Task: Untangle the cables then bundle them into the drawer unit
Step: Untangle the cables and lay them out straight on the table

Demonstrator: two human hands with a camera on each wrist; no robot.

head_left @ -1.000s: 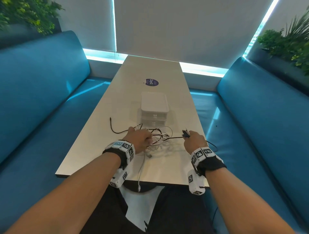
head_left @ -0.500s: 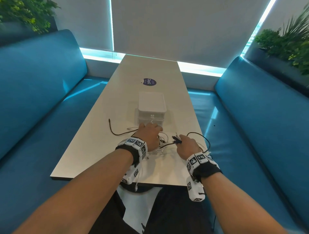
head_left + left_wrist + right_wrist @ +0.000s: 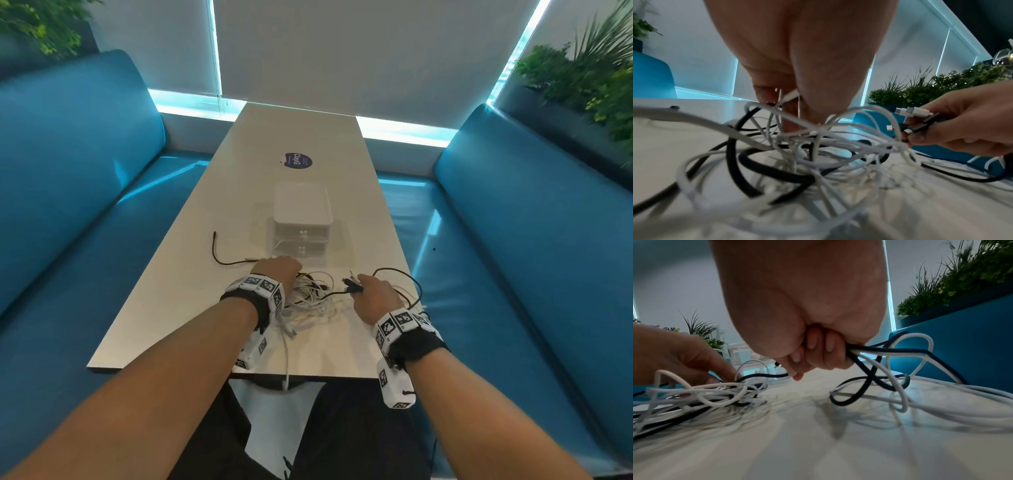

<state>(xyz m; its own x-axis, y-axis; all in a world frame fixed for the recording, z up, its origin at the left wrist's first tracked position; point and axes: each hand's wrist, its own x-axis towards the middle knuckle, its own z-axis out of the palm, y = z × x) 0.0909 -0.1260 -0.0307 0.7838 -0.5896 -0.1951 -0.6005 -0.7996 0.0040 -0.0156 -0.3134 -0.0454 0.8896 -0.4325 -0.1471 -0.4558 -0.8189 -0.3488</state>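
White and black cables [image 3: 313,294] lie in a loose knot on the pale tabletop [image 3: 164,308], just in front of the white drawer unit [image 3: 302,222], whose two small-knobbed drawers are both closed. The left hand [image 3: 277,274] sits on the heap with its fingers [image 3: 764,95] curled down into it, pinching a few thin white strands, probably to hold the knot in place. The right hand [image 3: 375,298] is closed in a fist around several cable ends, white and dark plugs [image 3: 914,119] poking out past the thumb, apparently gathered so the freed lengths stay apart from the mess. From that fist, round, smooth, rubbery cords [image 3: 890,369] loop away toward the table's right edge. One black lead [image 3: 222,258] trails off to the left, and a white one [image 3: 287,356] hangs over the near edge. Untangling looks only partly done; no cable is seen going into the drawers.
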